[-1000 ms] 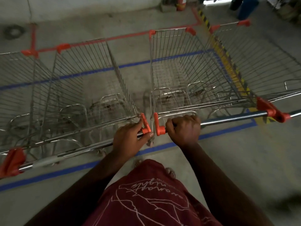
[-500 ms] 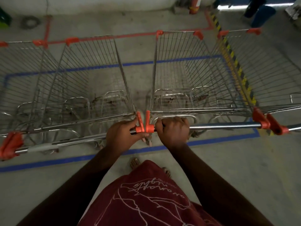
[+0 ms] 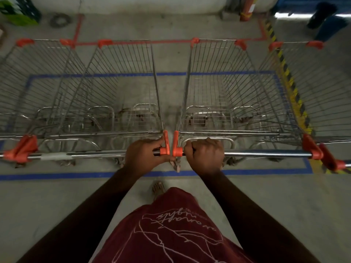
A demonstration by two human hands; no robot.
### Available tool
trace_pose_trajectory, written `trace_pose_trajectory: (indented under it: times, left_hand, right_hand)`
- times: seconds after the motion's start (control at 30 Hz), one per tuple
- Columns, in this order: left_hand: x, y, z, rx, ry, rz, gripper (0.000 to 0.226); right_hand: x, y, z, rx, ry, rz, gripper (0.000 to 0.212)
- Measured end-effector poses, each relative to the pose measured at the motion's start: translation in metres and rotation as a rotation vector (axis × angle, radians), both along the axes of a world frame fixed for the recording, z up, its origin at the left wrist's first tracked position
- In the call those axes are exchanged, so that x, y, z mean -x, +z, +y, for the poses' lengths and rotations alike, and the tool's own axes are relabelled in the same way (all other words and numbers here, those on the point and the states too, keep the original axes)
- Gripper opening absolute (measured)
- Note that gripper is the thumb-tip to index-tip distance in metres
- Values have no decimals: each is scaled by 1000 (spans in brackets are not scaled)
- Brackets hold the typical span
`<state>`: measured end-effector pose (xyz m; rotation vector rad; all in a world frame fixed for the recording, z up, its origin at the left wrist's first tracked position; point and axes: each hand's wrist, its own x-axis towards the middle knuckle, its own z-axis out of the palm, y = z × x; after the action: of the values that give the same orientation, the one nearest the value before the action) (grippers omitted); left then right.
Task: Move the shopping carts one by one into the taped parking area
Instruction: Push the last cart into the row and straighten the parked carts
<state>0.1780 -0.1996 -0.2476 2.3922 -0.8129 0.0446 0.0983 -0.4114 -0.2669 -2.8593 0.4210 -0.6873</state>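
Observation:
Several wire shopping carts with orange corner caps stand side by side inside a rectangle of blue tape [image 3: 114, 74] on the concrete floor. My left hand [image 3: 146, 156] grips the right end of the handle bar of the middle-left cart [image 3: 121, 88]. My right hand [image 3: 205, 156] grips the left end of the handle bar of the middle-right cart [image 3: 224, 88]. The two orange handle brackets almost touch between my hands. Another cart [image 3: 28, 88] sits at the far left and one more cart [image 3: 322, 88] at the far right, over the yellow-black stripe.
A red tape line [image 3: 171, 42] runs behind the carts' fronts, with a yellow-black hazard stripe [image 3: 290, 88] on the right. A fire extinguisher [image 3: 247, 8] stands by the back wall, green items [image 3: 19, 14] at the back left. My foot [image 3: 158, 188] is just outside the blue tape.
The two carts I hold have straightened and drawn together, their handle bars now level and their orange brackets nearly touching. The view has tilted up, showing more of the back wall.

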Motion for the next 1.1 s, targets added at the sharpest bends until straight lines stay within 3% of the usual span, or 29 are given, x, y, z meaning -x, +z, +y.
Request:
trace_pose_trajectory:
  times: [0.6, 0.77, 0.87, 0.97, 1.1]
  left_hand:
    - [8, 9, -1, -22, -30, -17, 70]
    - [14, 12, -2, -27, 20, 120, 80]
    - [29, 20, -9, 42, 39, 71, 64]
    - [46, 28, -24, 150, 10, 16, 50]
    - [63, 37, -45, 183, -53, 24, 47]
  right_hand:
    - [3, 4, -5, -55, 30, 62, 46]
    - [17, 11, -14, -210, 165, 2, 22]
    - [34, 18, -18, -269, 174, -80, 28]
    - [54, 25, -21, -340, 176, -119, 47]
    - [74, 29, -29, -389, 191, -161, 57]
